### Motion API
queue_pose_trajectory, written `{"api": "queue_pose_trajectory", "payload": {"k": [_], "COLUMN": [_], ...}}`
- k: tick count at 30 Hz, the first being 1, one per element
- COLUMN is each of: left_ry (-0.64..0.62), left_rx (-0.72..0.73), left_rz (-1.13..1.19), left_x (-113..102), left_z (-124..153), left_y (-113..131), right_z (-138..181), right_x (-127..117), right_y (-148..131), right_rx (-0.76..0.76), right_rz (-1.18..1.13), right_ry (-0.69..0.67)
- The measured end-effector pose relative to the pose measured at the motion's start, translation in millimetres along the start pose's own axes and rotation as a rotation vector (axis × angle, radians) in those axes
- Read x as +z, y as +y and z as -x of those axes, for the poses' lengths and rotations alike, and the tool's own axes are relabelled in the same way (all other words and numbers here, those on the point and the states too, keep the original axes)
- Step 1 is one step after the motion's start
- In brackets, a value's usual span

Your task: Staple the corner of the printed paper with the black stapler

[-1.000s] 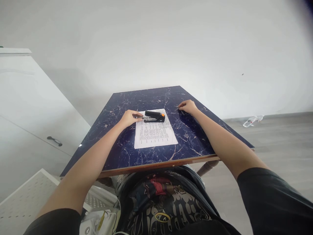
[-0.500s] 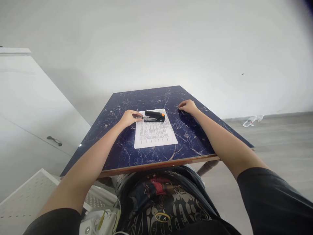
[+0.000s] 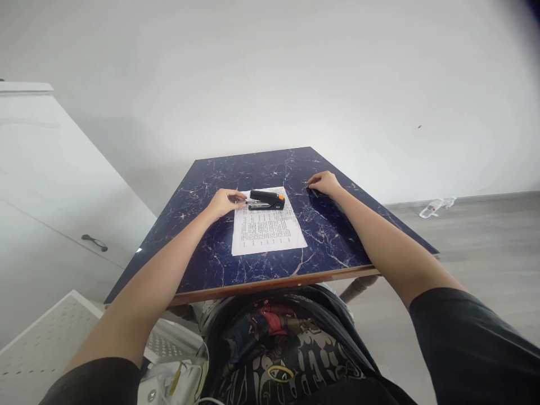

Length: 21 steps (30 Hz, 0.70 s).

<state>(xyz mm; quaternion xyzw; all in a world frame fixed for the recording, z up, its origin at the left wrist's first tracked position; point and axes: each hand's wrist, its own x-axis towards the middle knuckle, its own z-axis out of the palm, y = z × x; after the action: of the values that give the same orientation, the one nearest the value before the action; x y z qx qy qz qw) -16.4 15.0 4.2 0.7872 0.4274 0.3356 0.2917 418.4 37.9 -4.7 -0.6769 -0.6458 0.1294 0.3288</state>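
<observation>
A glossy dark-blue marbled worktop [image 3: 329, 247] with a wooden edge carries a white printed paper sheet [image 3: 266, 232]. A black plastic stapler with an orange tip [image 3: 266, 199] lies across the sheet's far end. The left hand [image 3: 224, 202] pinches the stapler's metal front end. The right hand [image 3: 324, 183] rests loosely curled on bare worktop, well apart. A white cabinet with a dark handle [image 3: 93, 243] stands left; a crumpled clear bottle [image 3: 434, 208] lies on grey floor.

The table [image 3: 253, 169] I sit at is dark blue with white marble veining. The stapler [image 3: 266, 199] is black with an orange tip at 3 o'clock, on white paper [image 3: 268, 230] printed with dark text.
</observation>
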Motion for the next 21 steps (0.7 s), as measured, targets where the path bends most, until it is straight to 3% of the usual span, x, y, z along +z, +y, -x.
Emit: {"api": "queue_pose_trajectory", "payload": {"k": [21], "left_ry": [-0.042], "left_rx": [0.006], "left_rz": [-0.027], "left_x": [-0.1], "left_z": [0.1], "left_y": [3.6], "right_z": [0.9], "right_x": [0.1], "right_y": [-0.2], "right_rx": [-0.015], "right_rz": [-0.016], "right_ry": [0.000]}}
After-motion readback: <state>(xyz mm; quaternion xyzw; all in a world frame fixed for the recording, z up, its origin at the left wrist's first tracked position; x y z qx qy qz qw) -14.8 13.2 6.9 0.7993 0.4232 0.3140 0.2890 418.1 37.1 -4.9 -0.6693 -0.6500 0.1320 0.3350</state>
